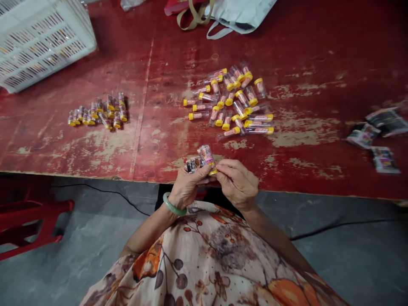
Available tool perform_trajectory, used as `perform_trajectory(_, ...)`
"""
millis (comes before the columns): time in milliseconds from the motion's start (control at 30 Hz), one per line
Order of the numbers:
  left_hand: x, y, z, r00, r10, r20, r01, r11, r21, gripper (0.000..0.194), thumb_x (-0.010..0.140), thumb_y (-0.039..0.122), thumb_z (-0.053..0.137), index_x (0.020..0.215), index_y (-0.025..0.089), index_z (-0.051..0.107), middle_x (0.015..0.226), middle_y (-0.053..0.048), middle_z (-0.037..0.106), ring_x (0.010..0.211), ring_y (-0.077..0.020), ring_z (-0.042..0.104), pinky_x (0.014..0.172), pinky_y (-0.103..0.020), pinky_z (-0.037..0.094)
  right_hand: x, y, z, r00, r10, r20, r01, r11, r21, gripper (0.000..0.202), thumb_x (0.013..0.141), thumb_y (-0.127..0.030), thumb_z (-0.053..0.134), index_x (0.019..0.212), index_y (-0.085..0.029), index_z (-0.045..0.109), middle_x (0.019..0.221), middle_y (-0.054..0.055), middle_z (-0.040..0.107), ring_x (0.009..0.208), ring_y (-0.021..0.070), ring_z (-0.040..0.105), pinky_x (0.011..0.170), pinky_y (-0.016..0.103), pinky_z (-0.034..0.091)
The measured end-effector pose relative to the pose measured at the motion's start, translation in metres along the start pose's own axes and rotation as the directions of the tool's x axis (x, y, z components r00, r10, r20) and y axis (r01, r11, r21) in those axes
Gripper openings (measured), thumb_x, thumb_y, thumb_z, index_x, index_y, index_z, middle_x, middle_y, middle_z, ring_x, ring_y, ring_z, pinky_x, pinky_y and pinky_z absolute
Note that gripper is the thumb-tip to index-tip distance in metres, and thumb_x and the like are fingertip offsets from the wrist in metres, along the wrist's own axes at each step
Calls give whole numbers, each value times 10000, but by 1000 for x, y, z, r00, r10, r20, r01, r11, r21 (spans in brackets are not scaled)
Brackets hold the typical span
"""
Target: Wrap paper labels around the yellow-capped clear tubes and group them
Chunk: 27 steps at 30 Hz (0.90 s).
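A printed wrapper packet (193, 165) and a yellow-capped tube with a printed wrap (206, 156) are in my left hand (185, 185), which wears a green bangle. My right hand (238, 182) pinches at the tube's yellow cap end from the right. Beyond my hands lies a loose group of clear tubes (241, 98) with yellow caps and pink contents. Farther left, a smaller cluster of tubes in printed wraps (110, 103) rests on the red table (162, 127).
A white slatted basket (47, 40) stands at the back left. Bags with handles (239, 15) lie at the back edge. Dark printed packets (384, 159) sit at the far right. Below the table's front edge are a red stool (44, 216) and black cables.
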State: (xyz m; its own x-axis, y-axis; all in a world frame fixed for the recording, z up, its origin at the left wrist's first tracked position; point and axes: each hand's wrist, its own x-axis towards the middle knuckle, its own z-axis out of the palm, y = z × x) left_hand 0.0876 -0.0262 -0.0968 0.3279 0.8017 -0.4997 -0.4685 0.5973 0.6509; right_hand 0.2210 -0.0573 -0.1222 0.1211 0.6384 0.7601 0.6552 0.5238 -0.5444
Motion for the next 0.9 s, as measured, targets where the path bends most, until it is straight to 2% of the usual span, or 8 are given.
perform_trajectory(100,-1,-1,0,1000,4,0,-4,1000,-3,326,569,284,879,795,143,691,748,-14,694,631,-121,645,617,-236,545,2,-1,-3,996,48,80,-52,997,55,141,849,-112,613,960,-192,645,886,63,691,791,150,673,660,262,560)
perform_trajectory(167,-1,-2,1,1000,3,-3,-3,1000,-2,327,567,285,880,796,142,695,740,-10,688,614,-118,637,601,-239,547,3,-2,-5,993,70,95,-78,994,83,156,838,-91,606,952,-186,650,883,64,691,791,153,673,669,275,563)
perform_trajectory(367,-6,0,3,999,15,28,-15,1000,-10,337,539,280,892,779,127,712,750,-22,695,651,-127,638,652,-261,556,-2,-8,-2,997,62,-34,-61,997,37,197,807,-76,609,950,-200,662,882,57,707,765,157,682,637,278,568)
perform_trajectory(667,-9,-4,2,999,-25,42,25,1000,-10,327,554,276,885,792,134,711,766,-20,706,666,-129,650,669,-262,562,-6,-11,-1,995,-19,-102,15,999,-35,215,771,-36,646,903,-204,671,853,35,727,721,160,703,612,266,577)
perform_trajectory(900,-12,-4,4,998,-57,33,58,998,-28,377,493,288,910,770,128,710,737,-22,697,643,-136,646,694,-299,572,-7,-10,-4,987,-120,-109,103,983,-151,197,781,-63,637,902,-217,661,812,6,729,673,144,700,625,248,575)
